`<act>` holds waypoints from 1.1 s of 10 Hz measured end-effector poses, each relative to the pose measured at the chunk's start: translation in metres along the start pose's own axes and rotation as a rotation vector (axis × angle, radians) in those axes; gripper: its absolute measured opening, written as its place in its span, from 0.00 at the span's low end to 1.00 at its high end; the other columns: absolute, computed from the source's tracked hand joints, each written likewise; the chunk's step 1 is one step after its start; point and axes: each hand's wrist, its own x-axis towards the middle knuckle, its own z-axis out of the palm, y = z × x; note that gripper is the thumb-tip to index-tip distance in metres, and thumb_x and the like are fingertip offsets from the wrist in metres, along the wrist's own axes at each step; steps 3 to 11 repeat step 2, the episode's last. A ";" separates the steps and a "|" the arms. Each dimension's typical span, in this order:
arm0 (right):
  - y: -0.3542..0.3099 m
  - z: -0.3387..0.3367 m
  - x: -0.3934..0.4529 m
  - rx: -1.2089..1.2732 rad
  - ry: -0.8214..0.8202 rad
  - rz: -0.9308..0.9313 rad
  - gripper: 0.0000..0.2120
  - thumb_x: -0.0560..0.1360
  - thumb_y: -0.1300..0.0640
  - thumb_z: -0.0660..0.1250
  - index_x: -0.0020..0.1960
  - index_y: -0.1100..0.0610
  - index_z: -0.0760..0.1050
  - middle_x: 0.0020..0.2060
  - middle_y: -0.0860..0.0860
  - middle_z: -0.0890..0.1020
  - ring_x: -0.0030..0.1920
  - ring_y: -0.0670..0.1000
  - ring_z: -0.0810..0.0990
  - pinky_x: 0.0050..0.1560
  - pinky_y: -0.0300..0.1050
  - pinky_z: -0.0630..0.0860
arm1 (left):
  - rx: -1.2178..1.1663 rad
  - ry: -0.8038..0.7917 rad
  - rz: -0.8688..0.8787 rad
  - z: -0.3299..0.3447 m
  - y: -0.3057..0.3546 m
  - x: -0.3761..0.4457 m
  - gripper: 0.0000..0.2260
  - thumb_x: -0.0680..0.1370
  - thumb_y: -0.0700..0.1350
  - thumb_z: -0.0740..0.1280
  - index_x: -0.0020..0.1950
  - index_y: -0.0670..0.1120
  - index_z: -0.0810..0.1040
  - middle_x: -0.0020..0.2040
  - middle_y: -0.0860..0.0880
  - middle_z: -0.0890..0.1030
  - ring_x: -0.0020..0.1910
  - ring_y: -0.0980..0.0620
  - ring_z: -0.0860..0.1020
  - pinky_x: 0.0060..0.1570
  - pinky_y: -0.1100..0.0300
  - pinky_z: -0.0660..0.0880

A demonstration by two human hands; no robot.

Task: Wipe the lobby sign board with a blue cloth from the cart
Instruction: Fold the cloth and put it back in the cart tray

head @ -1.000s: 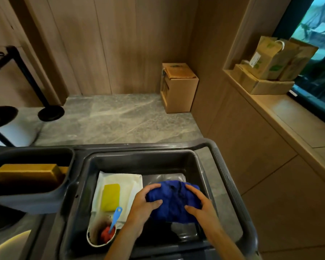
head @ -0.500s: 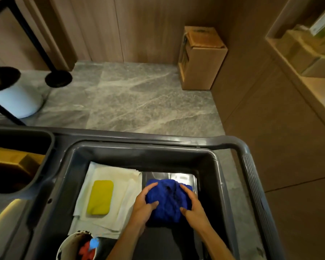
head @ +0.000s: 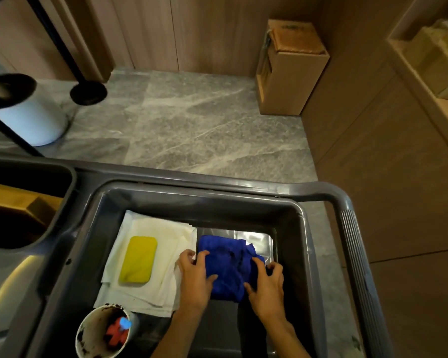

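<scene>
A crumpled blue cloth (head: 228,264) lies in the grey tub of the cart (head: 290,218), on a shiny sheet at the tub's right side. My left hand (head: 195,276) grips the cloth's left edge, thumb on top. On the cloth's right edge sits my right hand (head: 268,285), fingers curled into the fabric. The sign board's own face is out of view.
White cloths (head: 150,257) with a yellow sponge (head: 138,259) lie left of the blue cloth. A dirty white cup (head: 102,332) stands at the tub's front left. On the floor are a cardboard box (head: 290,71), a black stand base (head: 88,93) and a white cylinder (head: 29,120).
The view has tilted down and closer to the cart. Both hands stay on the blue cloth and have spread slightly wider along its edges.
</scene>
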 end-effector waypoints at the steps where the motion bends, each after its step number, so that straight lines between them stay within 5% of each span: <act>1: -0.001 -0.011 -0.004 -0.091 0.095 -0.055 0.13 0.80 0.46 0.64 0.62 0.48 0.72 0.63 0.49 0.70 0.63 0.48 0.71 0.66 0.44 0.70 | 0.075 0.131 0.084 -0.009 0.000 -0.006 0.13 0.79 0.61 0.63 0.59 0.57 0.71 0.59 0.52 0.73 0.55 0.56 0.72 0.54 0.65 0.67; 2: -0.003 -0.020 -0.012 -0.170 0.144 -0.157 0.12 0.83 0.47 0.55 0.56 0.48 0.76 0.57 0.47 0.79 0.57 0.47 0.77 0.63 0.44 0.69 | 0.039 0.087 0.105 -0.019 0.003 -0.012 0.11 0.83 0.58 0.55 0.55 0.55 0.73 0.55 0.52 0.81 0.51 0.57 0.78 0.51 0.67 0.69; 11: -0.003 -0.020 -0.012 -0.170 0.144 -0.157 0.12 0.83 0.47 0.55 0.56 0.48 0.76 0.57 0.47 0.79 0.57 0.47 0.77 0.63 0.44 0.69 | 0.039 0.087 0.105 -0.019 0.003 -0.012 0.11 0.83 0.58 0.55 0.55 0.55 0.73 0.55 0.52 0.81 0.51 0.57 0.78 0.51 0.67 0.69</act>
